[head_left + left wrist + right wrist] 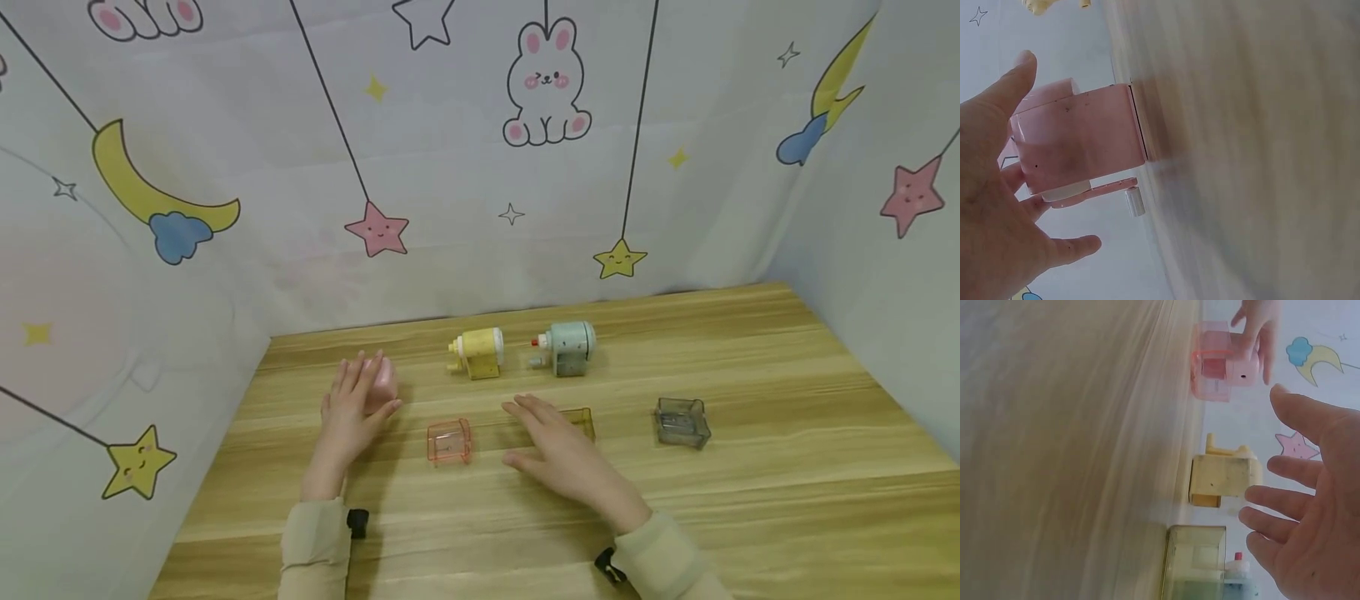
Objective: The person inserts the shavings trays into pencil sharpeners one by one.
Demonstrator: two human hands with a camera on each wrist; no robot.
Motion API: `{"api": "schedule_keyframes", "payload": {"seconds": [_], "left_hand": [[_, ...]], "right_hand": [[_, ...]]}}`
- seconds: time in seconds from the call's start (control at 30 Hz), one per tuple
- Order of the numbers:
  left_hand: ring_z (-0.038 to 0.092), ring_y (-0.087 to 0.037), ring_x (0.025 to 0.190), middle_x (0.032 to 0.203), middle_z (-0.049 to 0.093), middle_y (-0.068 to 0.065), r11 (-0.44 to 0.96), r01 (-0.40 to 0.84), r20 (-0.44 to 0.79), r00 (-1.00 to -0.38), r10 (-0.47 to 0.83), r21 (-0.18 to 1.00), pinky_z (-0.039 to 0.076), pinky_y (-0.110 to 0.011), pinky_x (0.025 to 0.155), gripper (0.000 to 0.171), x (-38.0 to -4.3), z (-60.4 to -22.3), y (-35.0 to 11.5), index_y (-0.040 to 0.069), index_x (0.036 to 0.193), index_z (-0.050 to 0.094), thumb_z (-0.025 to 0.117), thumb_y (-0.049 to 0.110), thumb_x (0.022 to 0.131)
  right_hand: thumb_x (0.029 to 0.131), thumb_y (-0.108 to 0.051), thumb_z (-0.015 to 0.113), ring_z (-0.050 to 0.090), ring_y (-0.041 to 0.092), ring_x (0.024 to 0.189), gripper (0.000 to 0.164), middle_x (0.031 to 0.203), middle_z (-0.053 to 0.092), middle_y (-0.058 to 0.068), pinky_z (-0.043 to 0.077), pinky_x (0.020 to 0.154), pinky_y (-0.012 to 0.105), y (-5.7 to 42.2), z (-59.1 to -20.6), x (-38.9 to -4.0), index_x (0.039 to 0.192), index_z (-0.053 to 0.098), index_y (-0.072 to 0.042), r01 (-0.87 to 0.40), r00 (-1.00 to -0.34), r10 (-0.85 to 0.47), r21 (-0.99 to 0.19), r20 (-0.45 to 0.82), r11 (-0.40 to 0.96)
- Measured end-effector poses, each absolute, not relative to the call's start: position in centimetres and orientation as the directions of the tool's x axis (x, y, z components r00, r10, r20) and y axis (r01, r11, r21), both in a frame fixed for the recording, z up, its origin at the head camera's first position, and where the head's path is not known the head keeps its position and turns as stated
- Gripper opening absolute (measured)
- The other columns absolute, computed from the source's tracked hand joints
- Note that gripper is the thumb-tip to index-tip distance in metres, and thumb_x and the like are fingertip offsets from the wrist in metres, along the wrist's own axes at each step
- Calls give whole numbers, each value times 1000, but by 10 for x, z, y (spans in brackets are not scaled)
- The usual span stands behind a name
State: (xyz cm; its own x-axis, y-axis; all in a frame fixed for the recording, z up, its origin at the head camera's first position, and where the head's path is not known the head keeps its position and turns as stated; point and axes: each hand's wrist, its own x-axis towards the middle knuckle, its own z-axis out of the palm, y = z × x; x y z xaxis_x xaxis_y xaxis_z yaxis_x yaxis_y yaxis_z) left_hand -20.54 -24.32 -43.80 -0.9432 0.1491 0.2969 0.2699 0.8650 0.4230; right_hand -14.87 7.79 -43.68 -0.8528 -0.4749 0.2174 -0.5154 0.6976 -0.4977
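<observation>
A pink crank pencil sharpener point(383, 385) stands at the left of the table. My left hand point(348, 421) is over its near side with extended fingers; in the left wrist view the thumb and fingers spread around the pink body point(1082, 137), and contact is unclear. My right hand point(558, 454) hovers with loosely extended fingers above a clear yellow drawer point(583, 422), partly covering it in the head view. Nothing is in this hand point(1329, 506). Between the hands lies a clear pink drawer point(450, 442).
Farther back stand a yellow crank sharpener point(481, 353) and a blue-green one point(572, 348). A clear grey drawer point(682, 422) lies to the right. Patterned white cloth point(465, 167) hangs along the back and sides of the wooden table point(787, 517).
</observation>
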Motion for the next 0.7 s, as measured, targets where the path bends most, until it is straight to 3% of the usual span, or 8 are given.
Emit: {"api": "schedule_keyframes", "payload": {"seconds": [0.7], "left_hand": [[4,-35,132,149,17,-17,863,265,300,-943,140,430,16,-73,95,73,-214,-439,-246,21,143,26,63,35,82]], "right_hand": [[81,-47,59,26,29,127,76,144,31,15,30,101,54,41,-441,-161,142,25,-18,-531,-827,-545,-510,138,677]]}}
